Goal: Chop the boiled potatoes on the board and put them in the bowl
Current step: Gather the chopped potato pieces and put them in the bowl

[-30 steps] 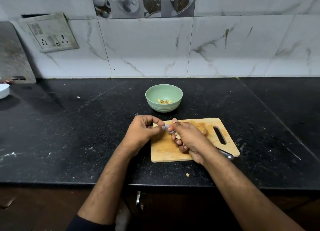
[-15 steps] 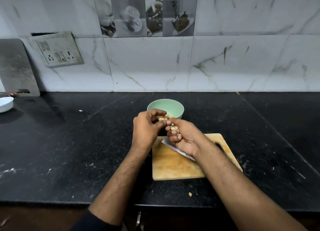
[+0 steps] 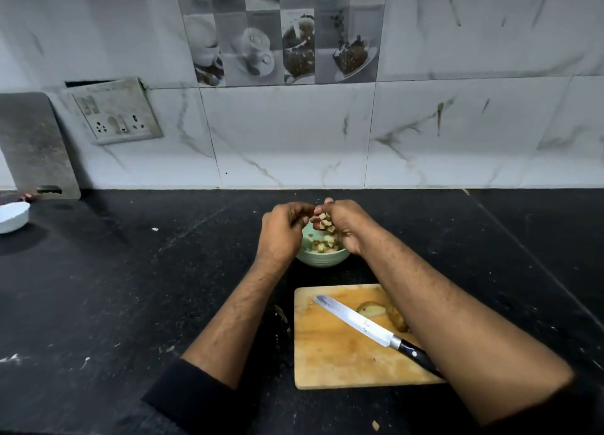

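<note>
Both hands hover over the pale green bowl, which holds several potato cubes. My right hand cups chopped potato pieces against its curled fingers, and some pieces are falling into the bowl. My left hand is beside it, with fingertips curled toward the same pieces. Nearer me lies the wooden cutting board. On it rest a knife, blade pointing far-left, and an uncut potato half, partly hidden by my right forearm.
The black counter carries crumbs and a potato scrap at the front edge. A white dish sits far left. A grey board leans on the tiled wall beside a socket plate.
Both hands lifted chopped potato off the board and carried it away from me to above the bowl. The knife left my right hand and now lies on the board.
</note>
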{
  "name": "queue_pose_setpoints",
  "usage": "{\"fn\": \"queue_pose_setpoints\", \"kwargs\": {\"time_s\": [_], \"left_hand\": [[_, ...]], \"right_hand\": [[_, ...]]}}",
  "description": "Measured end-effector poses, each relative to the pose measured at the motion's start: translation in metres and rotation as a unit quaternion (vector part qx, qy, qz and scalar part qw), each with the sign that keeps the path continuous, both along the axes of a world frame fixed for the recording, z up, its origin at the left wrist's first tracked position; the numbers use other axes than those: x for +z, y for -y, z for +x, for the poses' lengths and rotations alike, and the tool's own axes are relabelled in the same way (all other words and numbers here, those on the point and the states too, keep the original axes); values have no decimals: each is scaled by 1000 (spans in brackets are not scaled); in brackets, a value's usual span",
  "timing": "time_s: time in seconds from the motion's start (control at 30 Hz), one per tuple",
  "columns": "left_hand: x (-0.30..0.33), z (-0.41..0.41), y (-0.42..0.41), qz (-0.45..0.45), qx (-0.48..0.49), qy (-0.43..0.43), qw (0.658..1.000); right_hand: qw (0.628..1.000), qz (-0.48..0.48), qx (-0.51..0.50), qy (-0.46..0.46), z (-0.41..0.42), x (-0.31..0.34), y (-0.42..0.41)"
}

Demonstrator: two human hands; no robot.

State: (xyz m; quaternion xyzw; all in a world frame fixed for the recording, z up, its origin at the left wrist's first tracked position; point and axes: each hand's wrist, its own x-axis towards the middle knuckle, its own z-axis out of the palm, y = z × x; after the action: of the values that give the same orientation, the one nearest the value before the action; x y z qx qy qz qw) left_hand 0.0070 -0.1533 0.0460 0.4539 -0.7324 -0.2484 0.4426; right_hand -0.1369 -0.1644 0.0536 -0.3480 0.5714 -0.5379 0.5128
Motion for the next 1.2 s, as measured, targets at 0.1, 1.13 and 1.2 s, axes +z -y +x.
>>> {"fn": "queue_pose_setpoints", "kwargs": {"time_s": [0.1,1.13,1.2], "left_hand": [[-11,-5,7,50,-8,-24,998],[-24,-11,-104,22,35,-55,998],[-32,-9,-113,25,27,-54,998]], "right_hand": [[994,-23,-14,-109,-5,-8,4],[895,-101,32,-433,-26,-9,-140],[869,-94,60,-482,-30,-11,-157]]}}
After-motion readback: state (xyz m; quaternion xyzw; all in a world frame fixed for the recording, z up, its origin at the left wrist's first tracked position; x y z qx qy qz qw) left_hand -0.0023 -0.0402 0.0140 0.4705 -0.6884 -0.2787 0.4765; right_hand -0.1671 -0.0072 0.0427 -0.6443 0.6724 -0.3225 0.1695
